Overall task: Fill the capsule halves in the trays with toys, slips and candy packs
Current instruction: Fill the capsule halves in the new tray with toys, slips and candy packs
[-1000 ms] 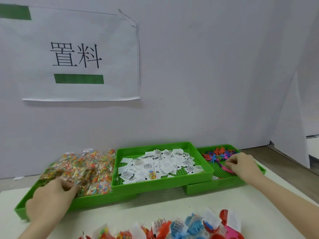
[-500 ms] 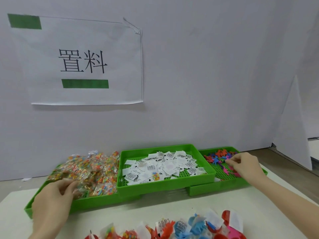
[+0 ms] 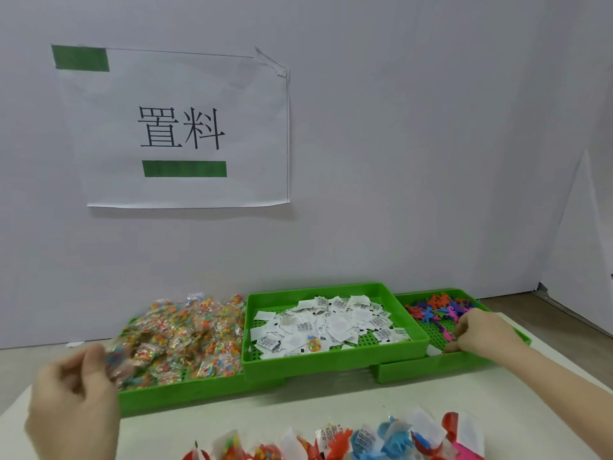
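Observation:
Three green trays stand in a row against the wall. The left tray [image 3: 185, 393] is heaped with clear candy packs [image 3: 185, 333]. The middle tray [image 3: 331, 358] holds white paper slips [image 3: 335, 322]. The right tray [image 3: 411, 371] holds small coloured toys [image 3: 438, 308]. My left hand [image 3: 74, 403] is lifted at the left tray's near corner and pinches a candy pack [image 3: 121, 361], blurred by motion. My right hand [image 3: 482, 332] reaches into the right tray with its fingers curled among the toys; what they hold is hidden. Filled capsule halves [image 3: 358, 441] line the bottom edge.
A white table [image 3: 331, 410] carries everything. A white wall stands right behind the trays, with a printed paper sign [image 3: 185, 127] taped to it. A white panel [image 3: 577, 234] leans at the far right.
My left hand has risen from the candy tray with a pack in its fingers. My right hand has stayed among the toys. The camera has tilted down a little.

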The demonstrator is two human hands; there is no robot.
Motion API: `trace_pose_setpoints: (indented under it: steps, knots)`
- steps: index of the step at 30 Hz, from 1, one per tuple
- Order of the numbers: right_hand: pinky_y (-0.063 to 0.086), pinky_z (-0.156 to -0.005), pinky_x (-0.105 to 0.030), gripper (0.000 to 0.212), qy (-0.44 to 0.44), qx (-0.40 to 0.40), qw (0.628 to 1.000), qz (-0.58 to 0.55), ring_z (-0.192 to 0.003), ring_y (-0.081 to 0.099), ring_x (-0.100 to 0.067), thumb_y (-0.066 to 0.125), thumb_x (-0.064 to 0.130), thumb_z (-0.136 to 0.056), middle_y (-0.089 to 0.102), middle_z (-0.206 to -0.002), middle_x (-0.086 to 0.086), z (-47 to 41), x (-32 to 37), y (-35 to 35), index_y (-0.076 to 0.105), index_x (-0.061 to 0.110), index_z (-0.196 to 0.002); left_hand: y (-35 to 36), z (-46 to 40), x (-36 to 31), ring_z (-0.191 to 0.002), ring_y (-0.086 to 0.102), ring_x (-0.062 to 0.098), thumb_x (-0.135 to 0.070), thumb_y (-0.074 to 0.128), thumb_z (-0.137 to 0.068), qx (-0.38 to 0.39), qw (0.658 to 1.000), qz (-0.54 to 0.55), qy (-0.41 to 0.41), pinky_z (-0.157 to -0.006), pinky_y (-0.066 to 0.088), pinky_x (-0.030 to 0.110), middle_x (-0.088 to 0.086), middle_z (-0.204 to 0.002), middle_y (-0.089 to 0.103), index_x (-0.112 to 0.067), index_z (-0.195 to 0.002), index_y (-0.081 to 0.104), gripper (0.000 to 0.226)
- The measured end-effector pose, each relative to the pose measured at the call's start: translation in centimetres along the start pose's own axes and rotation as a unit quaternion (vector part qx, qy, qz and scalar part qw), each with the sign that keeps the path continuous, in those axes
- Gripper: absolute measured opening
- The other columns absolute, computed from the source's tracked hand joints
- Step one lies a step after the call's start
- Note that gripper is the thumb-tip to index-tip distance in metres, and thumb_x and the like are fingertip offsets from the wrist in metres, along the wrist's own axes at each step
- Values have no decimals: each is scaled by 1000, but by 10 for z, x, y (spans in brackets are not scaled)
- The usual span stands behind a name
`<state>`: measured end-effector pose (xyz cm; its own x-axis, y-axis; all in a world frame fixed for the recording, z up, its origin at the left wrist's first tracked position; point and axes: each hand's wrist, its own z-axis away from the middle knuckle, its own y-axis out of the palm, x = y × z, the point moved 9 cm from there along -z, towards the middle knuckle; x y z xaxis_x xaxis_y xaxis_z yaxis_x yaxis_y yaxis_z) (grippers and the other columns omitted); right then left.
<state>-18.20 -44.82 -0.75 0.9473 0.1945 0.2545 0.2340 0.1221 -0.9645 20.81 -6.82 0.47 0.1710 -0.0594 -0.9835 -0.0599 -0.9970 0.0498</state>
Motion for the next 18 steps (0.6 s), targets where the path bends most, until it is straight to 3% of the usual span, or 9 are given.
trace_pose_setpoints:
  steps: [3,5,8,10,13,16,18]
  knots:
    - [43,-68,-24,25,4,-25,1000,4,-92,60,-19,71,18,-78,65,-99,-6,-5,1,-2,60,7,-98,-1,17,-4,-26,46,-1,-20,28,-101,78,992,35,-96,-34,38,9,-18,-30,49,-24,-72,35,30]
    - [40,-61,-23,13,-1,-44,999,13,-84,60,-20,65,13,-81,60,-84,-6,-5,3,-2,59,7,-91,-5,30,-9,-18,38,2,-19,28,-101,93,987,39,-127,-25,33,10,-12,-26,45,-26,-71,34,31]
    - [39,-58,-27,3,-10,-91,996,-13,-76,57,-23,61,9,-83,59,-76,-9,-1,3,-6,60,6,-82,-5,39,-16,-16,35,2,-12,32,-99,116,986,34,-115,-22,27,9,-12,-25,44,-24,-76,43,28]
    - [41,-66,-30,21,-21,-126,990,-52,-87,60,-27,58,2,-82,65,-96,-16,1,5,-12,62,1,-103,-5,39,-23,-16,33,2,-9,34,-99,123,987,43,-94,-24,24,8,-9,-26,46,-21,-78,48,28]
    - [42,-64,-30,39,-47,-141,985,-92,-79,58,-26,50,-2,-85,64,-103,-20,3,12,-16,50,2,-124,-1,48,-35,-21,33,3,-11,35,-99,168,984,55,-30,-29,26,7,-1,-36,53,-18,-78,53,28]
    - [42,-72,-30,32,-78,-155,983,-66,-82,55,-25,43,3,-88,65,-103,-14,7,31,-25,58,7,-116,0,55,-40,-23,33,3,-9,37,-97,197,977,79,-2,-31,24,6,8,-43,53,-15,-82,56,25]
    - [36,-71,-28,28,-115,-151,973,-129,-79,51,-20,40,0,-87,65,-100,-11,15,53,-30,63,9,-100,3,55,-44,-25,33,4,-7,38,-96,213,975,71,13,-32,24,6,7,-42,54,-14,-83,58,25]
